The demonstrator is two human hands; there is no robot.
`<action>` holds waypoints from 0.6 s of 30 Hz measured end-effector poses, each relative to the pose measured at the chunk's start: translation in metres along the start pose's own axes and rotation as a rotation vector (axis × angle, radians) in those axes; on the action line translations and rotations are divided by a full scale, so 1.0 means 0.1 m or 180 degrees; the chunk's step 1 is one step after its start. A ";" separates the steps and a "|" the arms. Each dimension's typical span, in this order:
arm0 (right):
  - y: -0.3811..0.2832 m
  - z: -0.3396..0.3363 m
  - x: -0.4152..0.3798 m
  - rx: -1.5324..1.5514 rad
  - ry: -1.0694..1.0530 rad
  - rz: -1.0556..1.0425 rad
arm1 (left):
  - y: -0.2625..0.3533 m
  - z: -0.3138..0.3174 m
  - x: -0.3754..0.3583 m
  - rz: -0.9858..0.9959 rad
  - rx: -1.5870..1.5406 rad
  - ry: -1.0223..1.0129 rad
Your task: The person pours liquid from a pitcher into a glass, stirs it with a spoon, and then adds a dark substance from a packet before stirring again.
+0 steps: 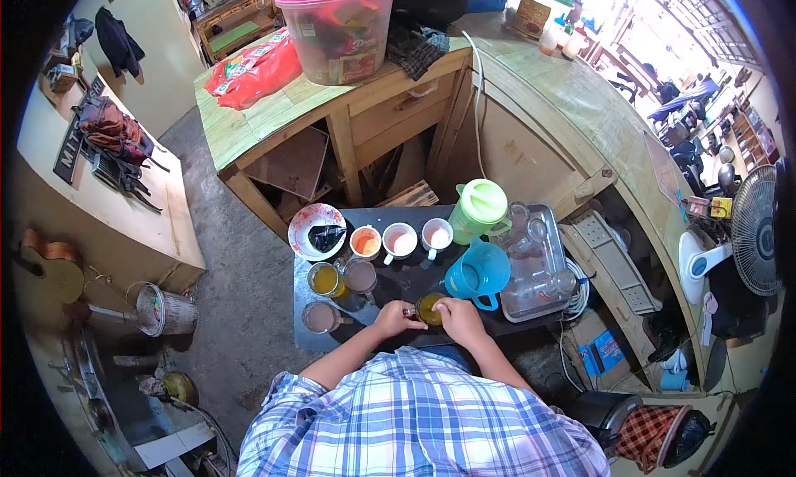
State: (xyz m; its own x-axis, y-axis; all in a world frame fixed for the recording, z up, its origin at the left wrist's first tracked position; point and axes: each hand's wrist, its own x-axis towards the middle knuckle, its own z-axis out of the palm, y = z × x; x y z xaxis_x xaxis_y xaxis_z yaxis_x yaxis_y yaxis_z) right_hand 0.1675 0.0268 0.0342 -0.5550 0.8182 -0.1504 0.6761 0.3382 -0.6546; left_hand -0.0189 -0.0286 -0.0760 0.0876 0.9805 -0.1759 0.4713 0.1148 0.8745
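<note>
My left hand is closed on the handle of a glass mug of yellow-green drink, at the near edge of a dark low table. Over that mug's right rim, my right hand is pinched; whatever it holds is too small to make out. To the left stand a glass mug of yellow drink and two mugs of brownish drink, one upper and one lower. Behind them is a row of cups: an orange-toned cup, a white cup and another white cup.
A blue pitcher and a lidded green pitcher stand right of the cups. Beyond them, a clear tray holds several glass mugs. A bowl with a black packet sits at the table's back left. Wooden counters border the far side.
</note>
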 end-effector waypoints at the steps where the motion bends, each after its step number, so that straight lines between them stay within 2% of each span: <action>1: -0.05 0.01 0.00 -0.0017 0.0309 -0.0022 | 0.00 -0.01 0.00 0.0006 -0.0001 0.0001; 2: -0.08 0.01 -0.01 -0.0037 0.0614 -0.0040 | 0.01 -0.02 0.01 -0.0036 -0.0020 -0.0037; 3: -0.08 0.00 -0.02 -0.0045 0.0616 -0.0036 | 0.00 -0.01 0.00 -0.0077 -0.0039 -0.0077; 5: -0.05 -0.01 -0.02 -0.0296 0.0008 0.0012 | 0.00 -0.01 0.01 -0.0107 -0.0031 -0.0110; 6: -0.06 0.00 -0.01 -0.0299 0.0017 0.0010 | -0.01 -0.02 0.01 -0.0142 -0.0013 -0.0142; 8: -0.07 0.02 0.01 0.0313 0.0618 -0.0124 | -0.01 -0.03 0.02 -0.0030 0.0021 -0.0095; 9: -0.07 0.01 0.01 0.0311 0.0623 -0.0125 | -0.01 -0.03 0.02 0.0068 0.0050 -0.0054; 11: -0.07 -0.01 0.01 -0.0383 0.0163 0.0211 | -0.01 -0.04 0.03 0.0088 0.0037 -0.0064; 12: -0.04 0.01 0.02 -0.0383 0.0169 0.0206 | -0.01 -0.04 0.03 0.0099 0.0023 -0.0072; 14: 0.03 0.06 0.06 0.0476 0.0426 -0.0103 | -0.01 -0.04 0.02 0.0091 0.0041 -0.0063; 15: -0.03 0.01 0.06 0.0476 0.0426 -0.0107 | -0.02 -0.04 0.03 0.0079 0.0049 -0.0053; 17: -0.16 -0.08 0.05 -0.0280 0.0392 0.0205 | -0.05 -0.04 0.05 0.0025 0.0127 -0.0115; 18: -0.10 -0.06 0.06 -0.0279 0.0386 0.0200 | -0.04 -0.05 0.06 -0.0027 0.0204 -0.0182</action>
State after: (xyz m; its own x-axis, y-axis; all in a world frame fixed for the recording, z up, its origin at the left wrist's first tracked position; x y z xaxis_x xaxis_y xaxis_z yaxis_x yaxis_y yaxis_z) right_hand 0.1600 0.0310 0.0441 -0.4513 0.8873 -0.0951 0.7503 0.3196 -0.5787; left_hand -0.0242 -0.0228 -0.0781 0.1326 0.9686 -0.2102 0.5274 0.1106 0.8424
